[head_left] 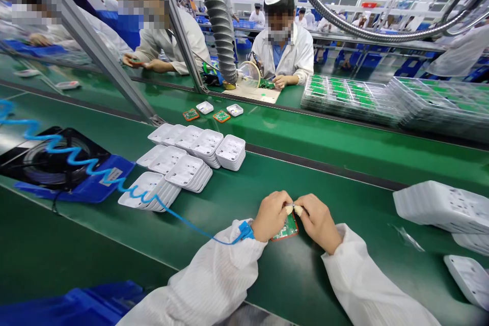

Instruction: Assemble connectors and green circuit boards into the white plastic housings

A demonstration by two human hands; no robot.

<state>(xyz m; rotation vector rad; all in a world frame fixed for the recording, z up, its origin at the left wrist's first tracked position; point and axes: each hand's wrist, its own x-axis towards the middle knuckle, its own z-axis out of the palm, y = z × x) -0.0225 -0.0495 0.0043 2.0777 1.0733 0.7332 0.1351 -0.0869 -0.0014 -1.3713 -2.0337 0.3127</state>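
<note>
Both of my hands meet over a green circuit board (287,229) with an orange-red edge, lying on the green bench. My left hand (272,214) is closed, thumb and fingers pinched together at the board's far end. Opposite it, my right hand (316,218) pinches in the same way, its fingertips almost touching the left ones. Pale covers sit on the thumb tips. Whatever lies between the fingertips is too small and hidden to name. A blue wrist strap (244,233) with a coiled cord is on my left wrist.
Stacked white plastic housings (185,170) stand to the left, more housings (445,206) to the right. A black fan (64,158) is at far left. Beyond runs a green conveyor (305,142) carrying boards and housings. Clear trays (344,97) hold boards. Co-workers sit opposite.
</note>
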